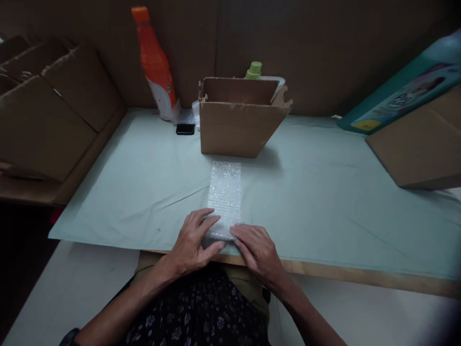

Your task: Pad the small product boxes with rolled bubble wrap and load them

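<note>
A narrow strip of bubble wrap (225, 190) lies on the pale green cloth, running from near the cardboard box down to the table's front edge. Its near end looks folded or rolled into a thicker edge. My left hand (194, 238) holds the left side of that end, with fingers on top and the thumb at the near edge. At the right corner, my right hand (257, 247) grips the same end with its fingers close together. What lies inside the folded end, if anything, is hidden.
Beyond the strip stands an open cardboard box (230, 127), with a green-capped bottle (254, 69) behind it. An orange bottle (154, 62) and a black phone-like object (185, 129) are at back left. Large cartons (46, 110) stand left; a teal bottle (403, 91) leans beside a carton (421, 144) at right.
</note>
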`<state>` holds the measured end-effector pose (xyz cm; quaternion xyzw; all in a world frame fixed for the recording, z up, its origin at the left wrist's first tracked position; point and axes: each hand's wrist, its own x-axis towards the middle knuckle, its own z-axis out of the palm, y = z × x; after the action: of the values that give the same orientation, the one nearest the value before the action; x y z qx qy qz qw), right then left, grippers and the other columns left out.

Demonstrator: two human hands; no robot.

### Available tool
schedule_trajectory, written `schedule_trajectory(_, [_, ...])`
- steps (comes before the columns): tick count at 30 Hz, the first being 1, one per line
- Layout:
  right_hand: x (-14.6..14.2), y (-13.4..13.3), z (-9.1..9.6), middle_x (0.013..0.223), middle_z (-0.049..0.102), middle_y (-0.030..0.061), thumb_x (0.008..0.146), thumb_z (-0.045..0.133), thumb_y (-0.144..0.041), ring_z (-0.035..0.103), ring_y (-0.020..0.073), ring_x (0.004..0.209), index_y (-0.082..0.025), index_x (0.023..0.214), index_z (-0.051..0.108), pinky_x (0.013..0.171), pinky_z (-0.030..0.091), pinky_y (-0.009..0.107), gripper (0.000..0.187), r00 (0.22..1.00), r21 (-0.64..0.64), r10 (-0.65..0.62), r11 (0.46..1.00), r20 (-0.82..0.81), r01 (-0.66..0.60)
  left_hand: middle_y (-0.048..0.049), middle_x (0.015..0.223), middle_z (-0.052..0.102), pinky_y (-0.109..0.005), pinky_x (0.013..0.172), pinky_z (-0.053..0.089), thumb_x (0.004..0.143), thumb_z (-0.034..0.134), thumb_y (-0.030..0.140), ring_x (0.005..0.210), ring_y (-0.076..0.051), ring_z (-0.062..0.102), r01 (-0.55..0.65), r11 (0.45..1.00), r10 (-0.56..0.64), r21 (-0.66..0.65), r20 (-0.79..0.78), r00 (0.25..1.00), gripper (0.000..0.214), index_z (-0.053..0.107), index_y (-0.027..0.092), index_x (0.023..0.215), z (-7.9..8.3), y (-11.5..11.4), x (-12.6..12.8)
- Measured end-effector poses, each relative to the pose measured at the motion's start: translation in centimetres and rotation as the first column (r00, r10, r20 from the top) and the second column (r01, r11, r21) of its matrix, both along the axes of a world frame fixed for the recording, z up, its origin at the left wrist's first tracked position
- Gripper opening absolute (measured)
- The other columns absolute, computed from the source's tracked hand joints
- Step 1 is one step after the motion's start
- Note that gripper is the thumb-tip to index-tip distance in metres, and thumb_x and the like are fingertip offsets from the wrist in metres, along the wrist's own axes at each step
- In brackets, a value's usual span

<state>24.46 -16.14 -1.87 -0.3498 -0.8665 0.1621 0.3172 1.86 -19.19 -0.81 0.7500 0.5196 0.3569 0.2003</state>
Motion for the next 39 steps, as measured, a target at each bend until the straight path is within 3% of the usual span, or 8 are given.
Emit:
schedule_trajectory(4, [-0.4,0.3,0.6,0.101,0.078,0.0058,0.1,0.054,-0.022,0.074,0.0195,0.092,-0.024,0.115,0.07,0.08,0.061,0.034,0.022,0.991,-0.221,-0.085,0.973,-0.103,0.061,-0.0076,0.098,0.071,-0.039,0.083,0.051,0.094,0.058,0.022,0.092,-0.023,0.063,0.021,0.998,-0.021,-0.062,0.001,1.0,0.034,0.061,0.019,0.128,-0.1,-0.4,-0.3])
schedule_trajectory(7, [-0.5,0.2,0.8,0.115,0.074,0.0105,0.098,0.057,-0.024,0.071,0.0236,0.104,-0.023,0.122,0.066,0.087,0.059,0.04,0.026,0.978,-0.102,-0.183,0.98,-0.098,0.173,-0.0053,0.088,0.07,-0.037,0.076,0.05,0.093,0.057,0.02,0.081,-0.021,0.062,-0.111,0.989,0.105,-0.102,-0.064,0.992,0.035,0.061,0.018,0.128,-1.0,0.6,0.1])
schedule_trajectory(10, [-0.6,0.1,0.5,0.127,0.069,0.0132,0.094,0.062,-0.024,0.066,0.0286,0.115,-0.022,0.124,0.065,0.093,0.054,0.047,0.03,0.986,0.089,-0.166,0.982,-0.005,0.166,-0.0075,0.095,0.07,-0.04,0.08,0.051,0.092,0.058,0.02,0.087,-0.024,0.063,-0.169,0.982,0.157,-0.081,-0.13,0.979,0.038,0.06,0.017,0.129,-1.6,1.6,0.4])
schedule_trajectory(15, [-1.1,0.5,0.1,0.12,0.074,0.0093,0.096,0.058,-0.018,0.064,0.0279,0.119,-0.023,0.12,0.068,0.093,0.051,0.046,0.027,0.989,0.098,-0.084,0.992,0.118,0.073,-0.0174,0.131,0.06,-0.047,0.097,0.049,0.092,0.063,0.029,0.117,-0.03,0.057,-0.132,0.991,0.135,0.039,-0.09,0.987,0.039,0.06,0.015,0.128,-1.0,0.9,0.0])
schedule_trajectory(21, [-1.0,0.4,1.2,0.098,0.077,0.0042,0.099,0.057,-0.023,0.069,0.0195,0.089,-0.023,0.12,0.067,0.082,0.054,0.038,0.023,0.999,-0.108,-0.044,0.993,0.002,0.044,-0.0093,0.106,0.071,-0.043,0.089,0.049,0.094,0.058,0.023,0.098,-0.024,0.062,0.021,0.999,-0.019,-0.05,0.028,0.999,0.036,0.059,0.018,0.129,-0.2,-0.7,-0.9])
schedule_trajectory(29, [-1.2,-0.3,0.4,0.133,0.066,0.0147,0.094,0.065,-0.033,0.061,0.0315,0.121,-0.022,0.132,0.059,0.098,0.047,0.051,0.041,0.983,0.122,-0.112,0.988,0.147,0.094,-0.0162,0.127,0.063,-0.048,0.097,0.048,0.093,0.062,0.03,0.115,-0.03,0.059,-0.156,0.987,0.152,-0.032,-0.096,0.984,0.043,0.057,0.017,0.133,-0.9,1.5,-0.6])
schedule_trajectory(35, [-1.4,0.1,0.6,0.11,0.075,0.0077,0.097,0.059,-0.026,0.068,0.0256,0.103,-0.026,0.128,0.064,0.093,0.051,0.047,0.031,0.994,-0.055,-0.099,0.993,0.05,0.101,-0.0128,0.132,0.062,-0.05,0.104,0.045,0.09,0.065,0.027,0.122,-0.029,0.056,0.099,0.995,-0.098,-0.014,0.048,0.994,0.055,0.048,0.023,0.142,-0.4,0.2,-1.8])
schedule_trajectory(39, [-0.9,-0.1,1.0,0.114,0.073,0.009,0.098,0.059,-0.028,0.067,0.0259,0.105,-0.025,0.132,0.06,0.09,0.052,0.045,0.034,0.992,-0.053,-0.113,0.992,0.053,0.116,-0.0088,0.112,0.071,-0.044,0.093,0.049,0.092,0.06,0.023,0.102,-0.025,0.063,0.043,0.995,-0.035,-0.094,0.083,0.996,0.05,0.05,0.022,0.141,-0.5,0.9,-1.8])
